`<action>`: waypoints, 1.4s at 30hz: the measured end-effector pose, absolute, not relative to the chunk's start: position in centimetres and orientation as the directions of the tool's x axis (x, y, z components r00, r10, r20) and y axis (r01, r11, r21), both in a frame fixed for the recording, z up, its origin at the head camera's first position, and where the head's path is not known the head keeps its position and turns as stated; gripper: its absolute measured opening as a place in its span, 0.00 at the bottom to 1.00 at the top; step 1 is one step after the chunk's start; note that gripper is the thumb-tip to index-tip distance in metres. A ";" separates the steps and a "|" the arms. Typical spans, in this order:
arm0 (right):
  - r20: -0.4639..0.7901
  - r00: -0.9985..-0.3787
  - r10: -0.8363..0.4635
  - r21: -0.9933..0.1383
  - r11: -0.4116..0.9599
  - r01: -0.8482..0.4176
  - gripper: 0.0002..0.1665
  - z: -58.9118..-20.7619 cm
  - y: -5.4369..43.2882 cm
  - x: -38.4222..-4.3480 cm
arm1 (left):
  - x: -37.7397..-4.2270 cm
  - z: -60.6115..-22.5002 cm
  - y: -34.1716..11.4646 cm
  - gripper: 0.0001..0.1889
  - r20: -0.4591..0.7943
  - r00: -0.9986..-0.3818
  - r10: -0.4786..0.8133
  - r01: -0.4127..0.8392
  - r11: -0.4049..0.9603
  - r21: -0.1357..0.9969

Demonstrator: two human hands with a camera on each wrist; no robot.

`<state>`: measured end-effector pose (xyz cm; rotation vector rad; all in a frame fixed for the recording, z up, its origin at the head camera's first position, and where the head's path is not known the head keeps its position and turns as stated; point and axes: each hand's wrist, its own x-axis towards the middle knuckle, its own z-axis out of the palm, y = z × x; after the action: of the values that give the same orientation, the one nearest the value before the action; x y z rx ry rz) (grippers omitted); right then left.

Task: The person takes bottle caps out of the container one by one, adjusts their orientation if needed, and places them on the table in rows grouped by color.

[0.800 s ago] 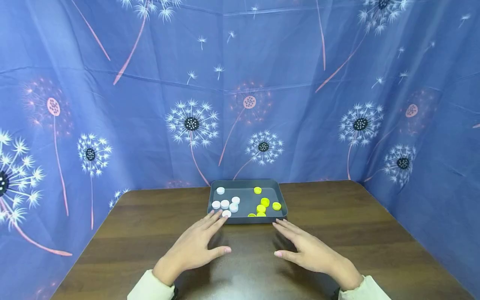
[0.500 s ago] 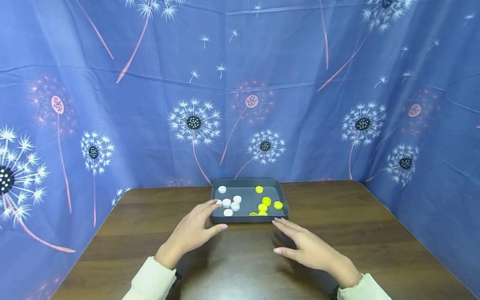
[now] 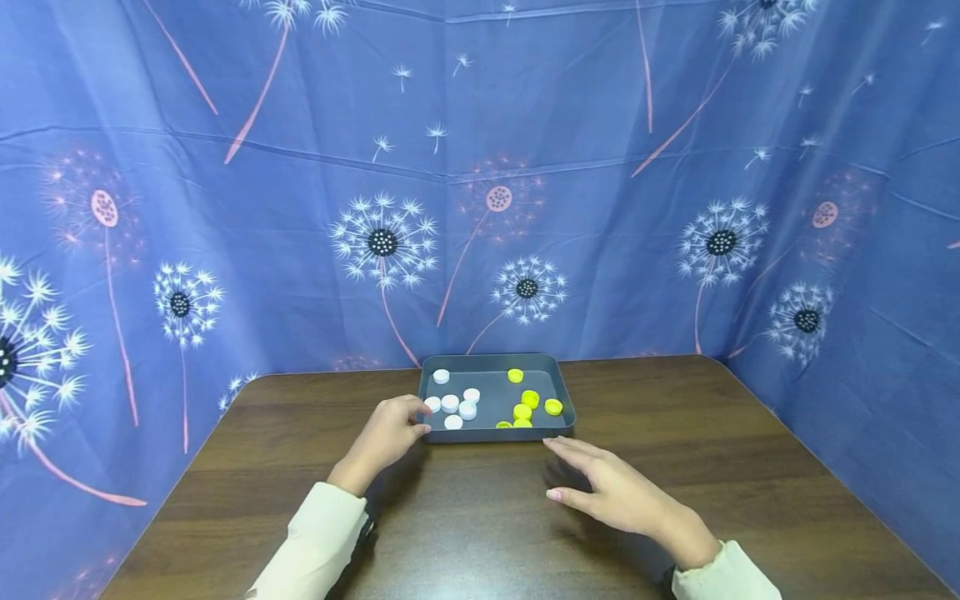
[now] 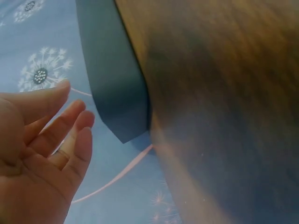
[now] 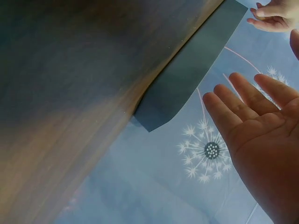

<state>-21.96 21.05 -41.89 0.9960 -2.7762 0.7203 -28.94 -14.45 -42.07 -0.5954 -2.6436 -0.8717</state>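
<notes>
A dark grey tray (image 3: 480,436) stands toward the back of the table. Several round white caps (image 3: 450,404) lie in its left half, and several yellow caps (image 3: 530,399) in its right half. My left hand (image 3: 386,437) is at the tray's front left corner, index fingertip right by the leftmost white cap. In the left wrist view its fingers (image 4: 83,144) bend loosely, thumb apart, with nothing between them. Fingers extended and thumb spread, my right hand (image 3: 622,496) hovers before the tray's front right corner, holding nothing. The caps are hidden behind the tray wall (image 5: 182,74) in both wrist views.
A brown wooden table (image 3: 480,533) carries the tray. Behind it and along both sides hangs a blue cloth (image 3: 615,208) printed with dandelions, close to the tray's back edge.
My left hand has moved left and forward to the tray's left corner, its fingers bending more and its thumb drawing closer. The right hand has stayed nearly still, and the caps have kept their places.
</notes>
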 end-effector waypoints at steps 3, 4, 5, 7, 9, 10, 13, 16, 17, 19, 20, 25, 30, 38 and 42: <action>0.250 -0.780 -0.574 -0.408 0.668 -0.623 0.42 -41.9 21.0 -22.1 | -29.2 -42.5 -14.5 0.05 0.381 -0.872 0.309 0.466 0.762 0.450; 0.248 -0.780 -0.575 -0.409 0.668 -0.622 0.41 -41.9 21.0 -22.1 | -29.3 -42.6 -14.6 0.04 0.378 -0.872 0.312 0.465 0.770 0.436; 0.247 -0.780 -0.575 -0.412 0.666 -0.622 0.41 -41.9 21.0 -22.2 | -29.3 -42.7 -14.6 0.04 0.377 -0.872 0.312 0.463 0.777 0.427; 0.247 -0.779 -0.576 -0.417 0.663 -0.622 0.41 -41.9 21.0 -22.2 | -29.4 -42.9 -14.6 0.05 0.386 -0.869 0.311 0.464 0.785 0.411; 0.248 -0.778 -0.577 -0.417 0.662 -0.623 0.41 -41.9 21.0 -22.3 | -29.5 -43.0 -14.6 0.06 0.395 -0.865 0.309 0.466 0.787 0.404; 0.250 -0.777 -0.577 -0.415 0.662 -0.625 0.40 -41.9 21.0 -22.3 | -29.5 -43.1 -14.6 0.07 0.395 -0.867 0.304 0.462 0.786 0.410; 0.264 -0.769 -0.582 -0.409 0.655 -0.636 0.38 -42.0 21.0 -22.5 | -29.6 -43.1 -14.7 0.08 0.394 -0.871 0.294 0.455 0.785 0.420; 0.297 -0.765 -0.571 -0.425 0.639 -0.642 0.33 -41.9 20.9 -22.9 | -29.7 -43.1 -14.7 0.08 0.398 -0.870 0.290 0.455 0.783 0.424; 0.316 -0.764 -0.562 -0.445 0.623 -0.643 0.30 -41.9 20.9 -23.1 | -29.7 -43.1 -14.7 0.08 0.402 -0.869 0.289 0.457 0.782 0.424; 0.363 -0.764 -0.534 -0.490 0.588 -0.644 0.25 -41.9 20.8 -23.7 | -29.7 -43.0 -14.8 0.08 0.410 -0.866 0.286 0.460 0.779 0.427; 0.392 -0.761 -0.517 -0.512 0.565 -0.648 0.23 -41.8 20.7 -24.1 | -29.8 -43.0 -14.8 0.08 0.415 -0.864 0.286 0.462 0.778 0.427; 0.501 -0.755 -0.423 -0.609 0.447 -0.655 0.14 -41.7 20.6 -26.5 | -29.8 -42.8 -14.8 0.08 0.391 -0.874 0.288 0.454 0.768 0.451; 0.540 -0.752 -0.378 -0.610 0.440 -0.659 0.13 -41.3 20.7 -28.9 | -29.9 -42.8 -14.8 0.08 0.383 -0.881 0.280 0.446 0.761 0.471; 0.480 -0.797 -0.366 -0.585 0.544 -0.602 0.15 -41.1 21.1 -32.1 | -30.1 -43.1 -14.5 0.08 0.389 -0.875 0.289 0.457 0.757 0.467; 0.430 -0.826 -0.364 -0.589 0.581 -0.562 0.16 -41.7 21.7 -33.4 | -30.2 -43.3 -14.3 0.08 0.370 -0.884 0.286 0.445 0.758 0.477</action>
<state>-33.39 21.71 -41.68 0.7638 -2.5509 1.0870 -30.21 -14.27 -43.29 -0.5701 -2.6810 -0.8292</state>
